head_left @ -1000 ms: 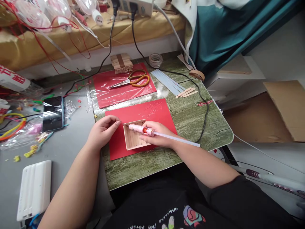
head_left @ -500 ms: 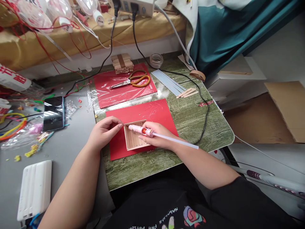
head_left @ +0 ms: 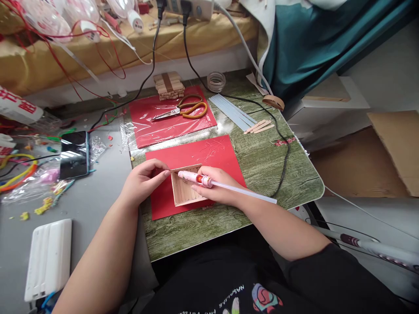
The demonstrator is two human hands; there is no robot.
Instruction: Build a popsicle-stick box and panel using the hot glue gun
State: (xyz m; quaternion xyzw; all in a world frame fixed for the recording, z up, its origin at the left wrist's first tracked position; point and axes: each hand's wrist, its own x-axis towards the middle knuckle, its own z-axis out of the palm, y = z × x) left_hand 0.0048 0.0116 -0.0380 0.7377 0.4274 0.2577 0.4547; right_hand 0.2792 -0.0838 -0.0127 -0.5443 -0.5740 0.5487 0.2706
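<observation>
Wooden box (head_left: 183, 192): glue gun (head_left: 195, 178) over interior, in right hand (head_left: 221, 185).

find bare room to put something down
On the green table, one free patch lies between the red sheet, loose wooden sticks and black cord, another beyond the cord, toward the right edge. The far side is crowded with scissors and glue sticks.

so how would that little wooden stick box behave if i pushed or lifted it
The stick box would probably feel light, since it looks thin-walled and hollow. It should be fairly stiff, being wooden, though perhaps weak at its corners where thin edges meet. Sitting flat and low on the red sheet, it would likely slide rather than tip.
</observation>
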